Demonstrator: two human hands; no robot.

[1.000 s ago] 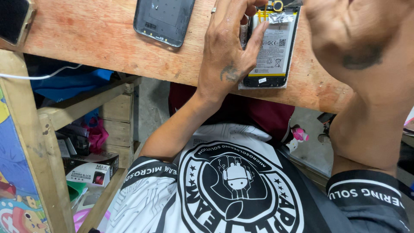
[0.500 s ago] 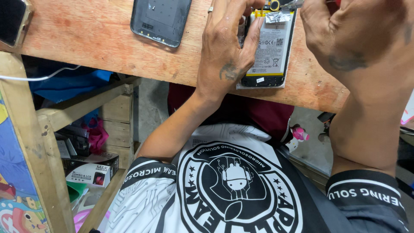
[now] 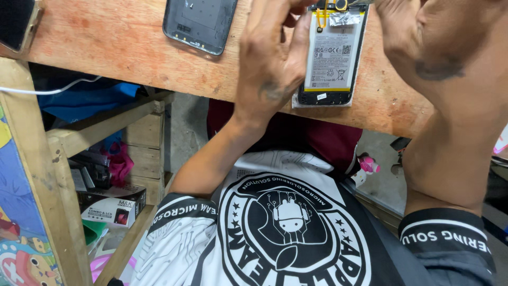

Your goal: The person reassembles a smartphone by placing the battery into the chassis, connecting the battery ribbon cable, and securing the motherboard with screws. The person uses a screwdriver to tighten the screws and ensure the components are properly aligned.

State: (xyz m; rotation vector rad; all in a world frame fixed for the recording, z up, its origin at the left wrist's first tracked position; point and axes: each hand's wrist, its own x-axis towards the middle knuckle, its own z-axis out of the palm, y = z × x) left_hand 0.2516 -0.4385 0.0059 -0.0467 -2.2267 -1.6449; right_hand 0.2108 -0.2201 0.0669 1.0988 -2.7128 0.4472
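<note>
Head cam looks down past the desk (image 3: 106, 47) edge, w/ bare wood running across the top of the frame. Left hand (image 3: 272, 63) sits centre-top, back of the hand toward the lens, fingers (image 3: 302, 39) curled against the left side of the opened phone (image 3: 332, 58). Grip there is narrow, pinching the phone's edge and bracing it on the wood. The phone lies back-off at upper centre-right, its pale battery (image 3: 330, 58) exposed, a yellow pull tab and a bit of silver tape near its top end. Right hand (image 3: 418, 32) comes in at upper right, knuckles up, reaching over the phone's top end; its fingertips run out of frame, so can't tell whether that grip is wide, narrow or around anything. Right forearm drops down the right side of the picture.

Left of the phone, well apart from it, a dark grey back cover (image 3: 200, 24) lies inner side up at upper centre-left. Another phone (image 3: 16, 24) w/ a dark screen pokes in at the far upper left corner. Below the desk, lower centre, a black-and-white printed shirt (image 3: 286, 228) fills the view. Lower left, under the desk, a wooden shelf carries a small cardboard box (image 3: 114, 209) and a pink cloth (image 3: 119, 161); a white cable (image 3: 47, 90) trails across at left.
</note>
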